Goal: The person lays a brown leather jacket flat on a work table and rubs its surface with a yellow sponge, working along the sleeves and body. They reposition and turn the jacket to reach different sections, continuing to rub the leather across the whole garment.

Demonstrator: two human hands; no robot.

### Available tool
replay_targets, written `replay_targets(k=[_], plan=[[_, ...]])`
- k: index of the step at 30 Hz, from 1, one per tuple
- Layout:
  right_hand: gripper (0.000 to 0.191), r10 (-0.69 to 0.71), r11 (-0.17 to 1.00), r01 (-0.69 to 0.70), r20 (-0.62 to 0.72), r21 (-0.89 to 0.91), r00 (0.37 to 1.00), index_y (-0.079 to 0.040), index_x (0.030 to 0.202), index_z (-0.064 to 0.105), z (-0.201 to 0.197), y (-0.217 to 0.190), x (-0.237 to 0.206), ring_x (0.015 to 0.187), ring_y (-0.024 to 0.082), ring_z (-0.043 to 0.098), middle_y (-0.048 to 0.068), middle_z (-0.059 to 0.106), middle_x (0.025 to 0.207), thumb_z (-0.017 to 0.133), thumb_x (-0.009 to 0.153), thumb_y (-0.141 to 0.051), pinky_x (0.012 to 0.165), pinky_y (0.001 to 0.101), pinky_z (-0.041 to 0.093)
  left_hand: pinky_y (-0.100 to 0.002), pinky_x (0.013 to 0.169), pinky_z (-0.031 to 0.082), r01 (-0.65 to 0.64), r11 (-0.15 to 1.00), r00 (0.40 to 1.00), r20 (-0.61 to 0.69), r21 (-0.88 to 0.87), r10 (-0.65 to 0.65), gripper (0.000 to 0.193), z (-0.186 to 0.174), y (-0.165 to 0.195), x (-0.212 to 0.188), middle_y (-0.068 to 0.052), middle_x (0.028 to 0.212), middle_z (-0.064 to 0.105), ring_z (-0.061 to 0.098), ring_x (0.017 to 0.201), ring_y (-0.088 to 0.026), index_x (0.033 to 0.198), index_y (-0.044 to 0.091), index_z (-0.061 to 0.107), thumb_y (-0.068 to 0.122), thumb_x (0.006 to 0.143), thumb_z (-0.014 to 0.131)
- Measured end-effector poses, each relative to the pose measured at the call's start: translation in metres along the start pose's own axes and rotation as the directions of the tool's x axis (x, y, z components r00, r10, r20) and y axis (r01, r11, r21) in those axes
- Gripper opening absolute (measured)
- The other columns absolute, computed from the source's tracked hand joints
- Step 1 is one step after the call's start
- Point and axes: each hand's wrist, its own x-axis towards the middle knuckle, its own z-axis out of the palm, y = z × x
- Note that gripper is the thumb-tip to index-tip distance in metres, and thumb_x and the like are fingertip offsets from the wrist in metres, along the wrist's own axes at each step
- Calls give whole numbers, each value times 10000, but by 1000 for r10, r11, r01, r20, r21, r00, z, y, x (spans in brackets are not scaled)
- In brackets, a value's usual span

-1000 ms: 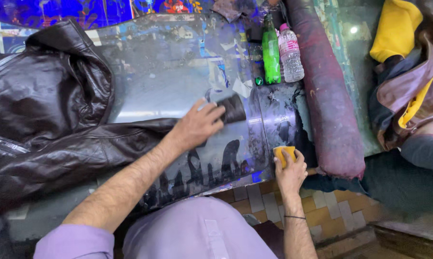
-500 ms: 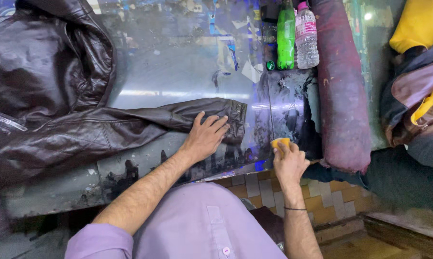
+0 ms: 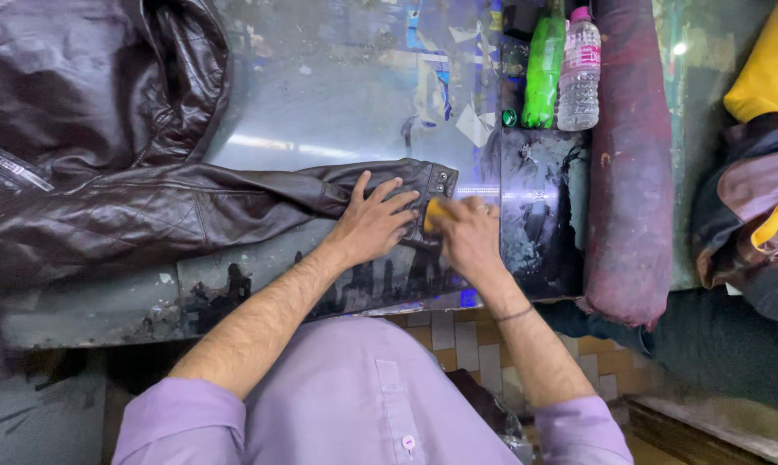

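Note:
A dark brown leather jacket (image 3: 105, 146) lies spread on a stained glass-topped table (image 3: 337, 95), one sleeve stretched to the right. My left hand (image 3: 373, 222) lies flat on the sleeve near its cuff (image 3: 432, 179), fingers spread, pinning it down. My right hand (image 3: 471, 234) grips a small yellow sponge (image 3: 435, 212) and presses it against the cuff end of the sleeve, right beside my left fingers.
A green bottle (image 3: 544, 73) and a clear plastic bottle (image 3: 578, 73) stand at the table's far right. A long dark red roll (image 3: 632, 164) lies along the right edge. Bags and yellow fabric (image 3: 763, 86) sit further right. Tiled floor (image 3: 458, 340) shows below.
My right hand with the sponge has come up from the table's front edge onto the sleeve cuff. My left hand has stayed on the sleeve. The view has shifted left.

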Motion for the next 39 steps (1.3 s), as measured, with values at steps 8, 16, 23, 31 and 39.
replay_targets(k=[8, 16, 23, 31, 39], plan=[[309, 88, 995, -88, -14, -52, 996, -203, 1068, 812, -6, 5, -8, 1102, 297, 575, -12, 690, 1308, 712, 801, -81, 868, 465, 419, -674, 1197, 84, 23, 996, 995, 102, -88, -14, 397, -3, -3, 7, 31, 1512, 496, 326, 1468, -273, 1218, 215, 725, 243, 824, 764], [287, -72, 989, 67, 32, 129, 997, -193, 1026, 806, -7, 5, -1, 1097, 286, 581, -14, 691, 1272, 749, 759, -106, 889, 456, 422, -651, 1210, 30, 101, 978, 983, 167, -183, -70, 665, -13, 0, 13, 15, 1515, 492, 315, 1478, -268, 1435, 142, 529, 210, 823, 779], [243, -265, 841, 203, 56, 502, 963, -181, 1010, 781, 3, 5, -11, 1062, 283, 579, -14, 705, 1254, 749, 774, -131, 895, 422, 446, -648, 1206, 40, 102, 973, 983, 174, -206, -66, 797, -16, 0, 13, -17, 1523, 470, 313, 1478, -269, 1515, 155, 429, 225, 809, 792], [263, 112, 988, -96, -138, 118, 984, -204, 1054, 809, 28, 22, 15, 1070, 291, 601, 26, 698, 1252, 766, 808, -121, 886, 435, 453, -557, 1041, 299, 57, 984, 994, 97, -168, -41, 1072, -24, 1, 19, -70, 1571, 456, 444, 1317, -274, 1602, 68, 232, 194, 723, 834], [198, 121, 987, -108, -120, 116, 985, -173, 1057, 802, 20, 28, 36, 1051, 317, 606, 53, 710, 1226, 737, 875, -128, 842, 466, 454, -496, 1059, 281, 105, 971, 974, 217, -216, -57, 1245, -27, -8, 29, -88, 1455, 530, 455, 1251, -290, 1623, 57, 78, 252, 691, 880]])
